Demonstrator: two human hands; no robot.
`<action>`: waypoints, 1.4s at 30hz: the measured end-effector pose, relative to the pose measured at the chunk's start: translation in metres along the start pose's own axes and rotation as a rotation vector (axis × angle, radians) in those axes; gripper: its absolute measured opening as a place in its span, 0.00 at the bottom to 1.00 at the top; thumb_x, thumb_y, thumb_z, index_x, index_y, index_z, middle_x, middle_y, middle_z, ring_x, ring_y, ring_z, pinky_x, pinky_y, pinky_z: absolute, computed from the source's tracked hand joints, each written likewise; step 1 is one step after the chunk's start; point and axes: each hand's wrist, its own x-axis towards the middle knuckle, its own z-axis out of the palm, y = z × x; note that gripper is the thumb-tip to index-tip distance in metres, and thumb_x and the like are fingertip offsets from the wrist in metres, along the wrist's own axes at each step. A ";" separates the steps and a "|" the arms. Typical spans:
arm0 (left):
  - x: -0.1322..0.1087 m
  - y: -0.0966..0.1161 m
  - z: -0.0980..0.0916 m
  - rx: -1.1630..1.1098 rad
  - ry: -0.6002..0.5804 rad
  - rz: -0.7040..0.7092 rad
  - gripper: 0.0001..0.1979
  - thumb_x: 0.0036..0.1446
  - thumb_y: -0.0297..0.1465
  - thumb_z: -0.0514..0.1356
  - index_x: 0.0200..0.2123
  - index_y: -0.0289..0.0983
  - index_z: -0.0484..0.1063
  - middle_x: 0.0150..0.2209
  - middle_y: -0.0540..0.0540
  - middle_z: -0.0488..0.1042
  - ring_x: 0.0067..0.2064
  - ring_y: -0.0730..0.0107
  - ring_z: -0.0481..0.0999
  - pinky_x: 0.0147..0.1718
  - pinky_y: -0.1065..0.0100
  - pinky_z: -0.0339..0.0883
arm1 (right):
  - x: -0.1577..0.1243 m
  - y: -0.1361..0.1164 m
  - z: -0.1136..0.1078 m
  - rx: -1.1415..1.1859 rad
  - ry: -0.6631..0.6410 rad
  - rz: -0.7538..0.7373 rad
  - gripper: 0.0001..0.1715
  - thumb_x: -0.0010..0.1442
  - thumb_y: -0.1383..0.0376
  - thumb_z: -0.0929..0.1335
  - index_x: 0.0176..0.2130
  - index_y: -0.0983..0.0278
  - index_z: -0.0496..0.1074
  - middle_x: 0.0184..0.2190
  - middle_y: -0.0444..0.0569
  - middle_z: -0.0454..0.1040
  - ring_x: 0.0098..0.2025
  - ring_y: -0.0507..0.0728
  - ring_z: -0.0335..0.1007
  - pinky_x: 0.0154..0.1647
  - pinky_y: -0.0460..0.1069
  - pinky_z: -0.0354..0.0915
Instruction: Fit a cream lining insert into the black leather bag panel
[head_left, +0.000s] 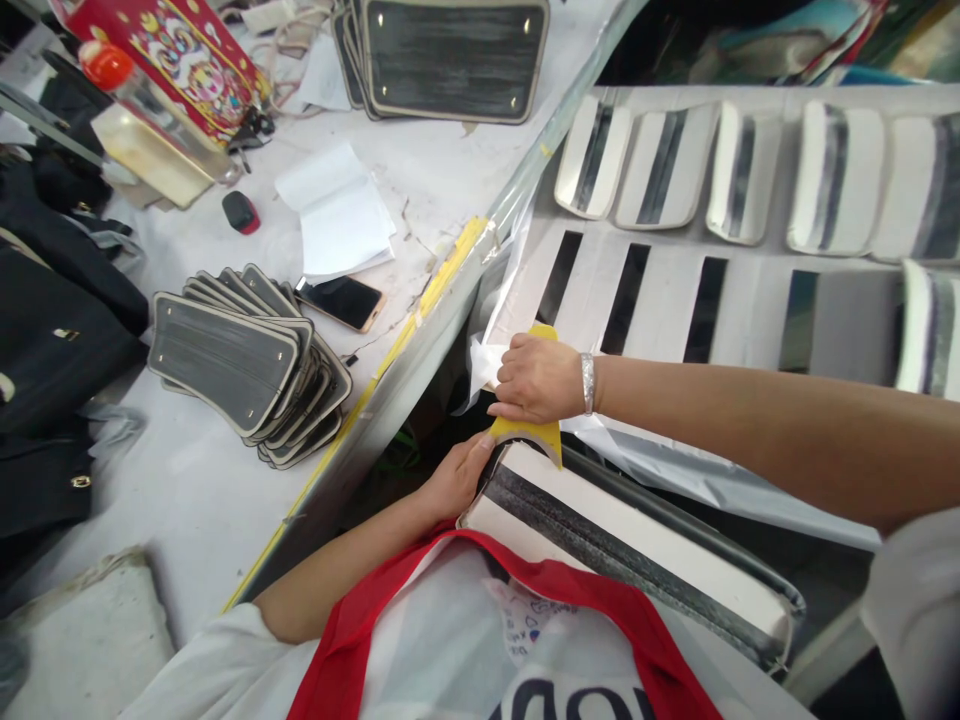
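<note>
My right hand (536, 378) is closed around a yellow flat tool (529, 433) with a curved, notched lower edge. That edge sits at the upper left corner of a long white panel (645, 520) with a dark lengthwise strip, which rests at my lap. Along the panel's far side runs a black rolled edge (682, 515). My left hand (457, 480) grips the panel's left end, its fingertips close to the tool; some fingers are hidden behind the end. White paper (486, 362) shows beside my right hand.
White pieces with dark strips (664, 165) line the right table, near dark strips (626, 300). On the left table lie a stack of dark panels (225, 360), a phone (345, 303), paper (341, 220), a bottle (157, 115) and black bags (60, 330). A gap separates the tables.
</note>
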 end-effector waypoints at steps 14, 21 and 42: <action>0.008 -0.009 -0.010 0.057 -0.075 0.028 0.25 0.64 0.40 0.43 0.59 0.35 0.58 0.59 0.46 0.62 0.61 0.65 0.59 0.60 0.66 0.51 | -0.017 -0.023 0.005 0.088 -0.177 0.318 0.33 0.65 0.53 0.51 0.27 0.65 0.73 0.27 0.53 0.75 0.31 0.56 0.67 0.35 0.53 0.50; 0.014 0.002 -0.018 0.061 -0.188 0.004 0.24 0.64 0.40 0.45 0.59 0.36 0.58 0.59 0.47 0.61 0.59 0.65 0.61 0.59 0.67 0.52 | -0.024 -0.036 -0.003 0.086 -0.335 0.471 0.36 0.66 0.52 0.49 0.27 0.65 0.74 0.26 0.55 0.75 0.30 0.60 0.71 0.31 0.52 0.53; 0.023 0.009 -0.015 -0.048 -0.303 -0.048 0.24 0.61 0.41 0.49 0.56 0.36 0.61 0.53 0.43 0.67 0.54 0.63 0.66 0.55 0.62 0.56 | -0.047 -0.075 -0.020 0.133 -0.523 0.761 0.35 0.65 0.53 0.49 0.31 0.65 0.75 0.28 0.57 0.75 0.33 0.64 0.73 0.30 0.53 0.60</action>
